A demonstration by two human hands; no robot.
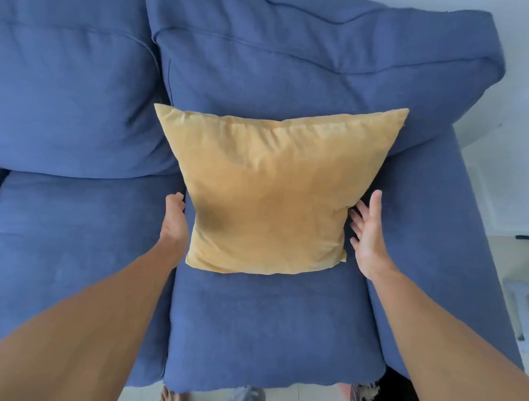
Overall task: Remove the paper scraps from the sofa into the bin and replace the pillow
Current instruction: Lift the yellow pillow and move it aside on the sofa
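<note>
1. On the seat cushion of the blue sofa: yellow pillow, propped, top edge leaning on the back cushion.
2. Just left of the pillow: left hand, fingers curled loosely, edge-on, gripping nothing, at the pillow's side.
3. Just right of the pillow: right hand, open flat, fingers spread, fingertips near the pillow's edge.

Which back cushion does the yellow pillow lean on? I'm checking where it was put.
The right back cushion by the sofa's armrest; the yellow pillow leans on it, while the left back cushion stands bare.
</note>
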